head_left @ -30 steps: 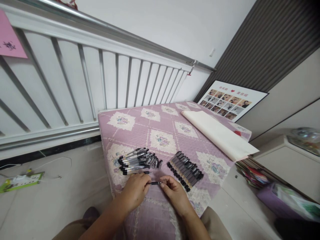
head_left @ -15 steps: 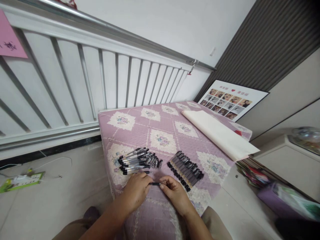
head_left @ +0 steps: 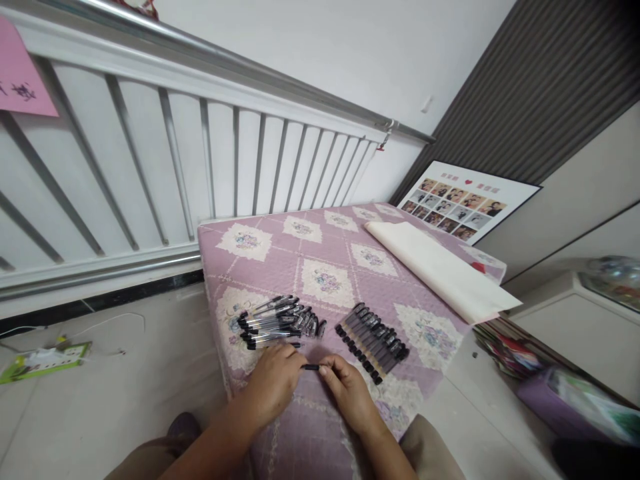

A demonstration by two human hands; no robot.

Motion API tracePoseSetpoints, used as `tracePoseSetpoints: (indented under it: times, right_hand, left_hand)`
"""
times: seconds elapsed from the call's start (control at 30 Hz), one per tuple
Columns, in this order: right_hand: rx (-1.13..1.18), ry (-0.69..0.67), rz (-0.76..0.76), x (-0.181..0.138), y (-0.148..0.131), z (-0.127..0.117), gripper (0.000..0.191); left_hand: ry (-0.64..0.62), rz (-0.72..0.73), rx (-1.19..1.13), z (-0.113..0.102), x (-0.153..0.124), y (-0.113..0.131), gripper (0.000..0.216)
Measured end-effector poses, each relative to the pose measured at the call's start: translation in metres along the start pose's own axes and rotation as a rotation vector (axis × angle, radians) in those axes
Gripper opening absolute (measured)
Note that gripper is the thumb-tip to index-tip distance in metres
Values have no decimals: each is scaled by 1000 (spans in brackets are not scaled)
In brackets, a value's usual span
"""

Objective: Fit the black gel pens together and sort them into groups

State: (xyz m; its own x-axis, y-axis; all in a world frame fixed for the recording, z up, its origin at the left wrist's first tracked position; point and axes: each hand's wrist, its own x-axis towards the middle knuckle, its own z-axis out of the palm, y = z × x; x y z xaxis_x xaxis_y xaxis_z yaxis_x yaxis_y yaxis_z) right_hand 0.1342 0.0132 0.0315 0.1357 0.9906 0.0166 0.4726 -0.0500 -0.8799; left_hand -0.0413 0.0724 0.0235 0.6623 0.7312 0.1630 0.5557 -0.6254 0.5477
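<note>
Between my two hands is a pen (head_left: 311, 367), held level with its black grip section showing. My left hand (head_left: 274, 383) is closed on its left part, which the fingers hide. With thumb and fingertips, my right hand (head_left: 344, 387) pinches the right end; what lies inside that pinch is too small to make out. Just beyond my left hand lies a loose pile of clear pens (head_left: 270, 323) with black ends, and beside it several black pen caps (head_left: 311, 323). To the right of my right hand, a row of capped pens (head_left: 373, 340) lies side by side.
The pens lie on a purple floral bedspread (head_left: 280, 263). A cream folded sheet (head_left: 440, 270) rests across the right side. Behind stands a white radiator (head_left: 245, 160), with a photo board (head_left: 465, 200) at the far right. A power strip (head_left: 50, 360) sits on the floor at left.
The fingers of my right hand have closed in more tightly at the pen's right end. The pile and the row of pens have not moved; the view has shifted very slightly.
</note>
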Motion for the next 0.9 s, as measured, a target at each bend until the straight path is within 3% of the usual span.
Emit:
tracePoseSetpoints:
  times: [0.23, 0.57, 0.73, 0.9]
  right_hand:
    - [-160, 92, -59, 0, 6, 8, 36]
    - [-24, 69, -71, -2, 8, 7, 21]
    - [-95, 60, -82, -3, 3, 6, 28]
    - [-13, 96, -60, -3, 7, 8, 23]
  left_hand:
    - [-20, -25, 13, -5, 2, 1, 21]
    - [-11, -35, 29, -7, 2, 2, 22]
    - [-18, -33, 26, -8, 2, 2, 22]
    - [-5, -35, 14, -9, 2, 2, 21]
